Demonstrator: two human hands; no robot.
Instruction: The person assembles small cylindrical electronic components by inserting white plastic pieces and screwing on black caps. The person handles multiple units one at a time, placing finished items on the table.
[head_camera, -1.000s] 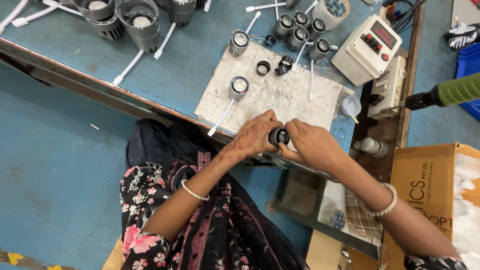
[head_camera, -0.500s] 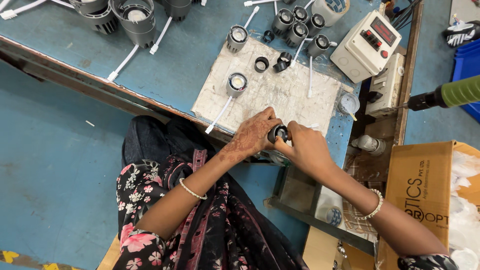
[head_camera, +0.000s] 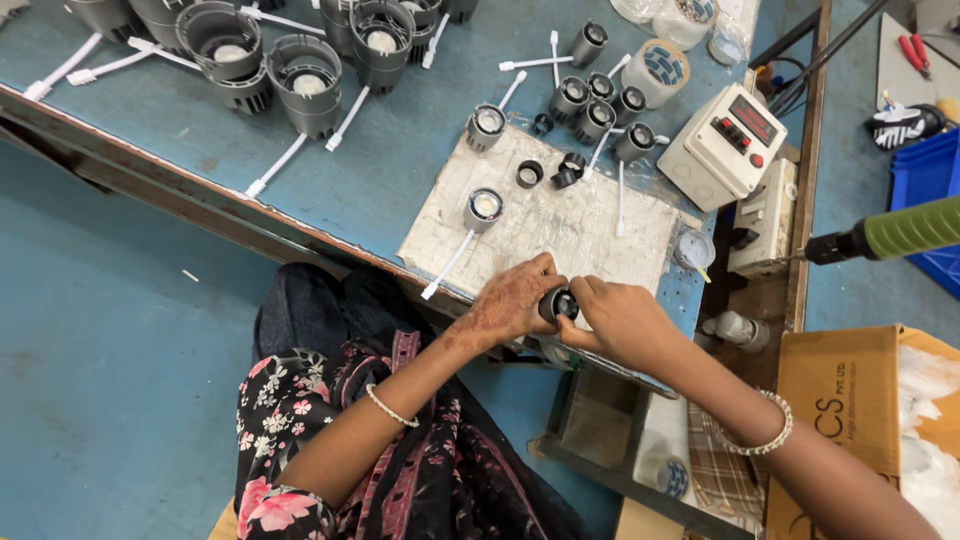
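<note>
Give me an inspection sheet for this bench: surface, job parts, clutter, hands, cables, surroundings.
Surface: blue bench with a worn white mat near its front edge.
Job's things: one small black cylinder held at the bench edge; similar grey housings grouped behind the mat, one with a white lead on the mat.
Clutter: larger finned housings at rear left, tape roll, loose black rings.
Hands: left hand and right hand both grip the cylinder.
Cables: dark wires behind the white control box.
Surroundings: cardboard box at right, green-handled tool, blue floor.
</note>
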